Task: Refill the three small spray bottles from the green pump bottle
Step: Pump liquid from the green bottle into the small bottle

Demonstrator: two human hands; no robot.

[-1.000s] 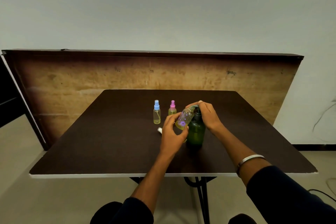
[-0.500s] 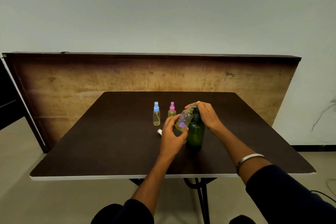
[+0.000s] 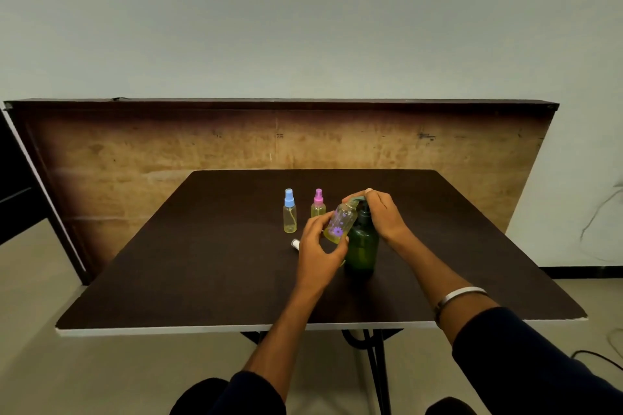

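Wall (image 3: 303,17): pale and plain, filling the upper half of the view.
Board (image 3: 168,152): a worn brown panel standing on edge between the wall and the table's far edge.
Table (image 3: 202,273): dark brown top with a pale front edge; all the bottles are on or over its middle.
Right hand (image 3: 379,212): at 1 o'clock from the table's centre, laid over the top of the pump bottle, fingers bent down across the pump head and pressing on it.
Left hand (image 3: 318,248): just at 9 o'clock of the pump bottle, fingers and thumb curled round the lower part of the tilted bottle.
Pump bottle (image 3: 362,251): dark green, upright on the table, between the 2 hands and touching both the right hand above and the tilted bottle at its 10 o'clock.
Tilted bottle (image 3: 340,222): 1 small clear bottle with purple flowers and yellowish liquid, capless, lifted off the table, leaning so its open neck meets the pump spout under the right hand's fingers.
Blue-capped bottle (image 3: 289,210): upright, at 10 o'clock of the left hand, apart from it.
Pink-capped bottle (image 3: 318,204): upright, just at 3 o'clock of the blue-capped one, near the left hand's fingertips at 12 o'clock.
Loose cap (image 3: 295,243): small and white, lying on the table, partly hidden at the left hand's 9 o'clock edge.
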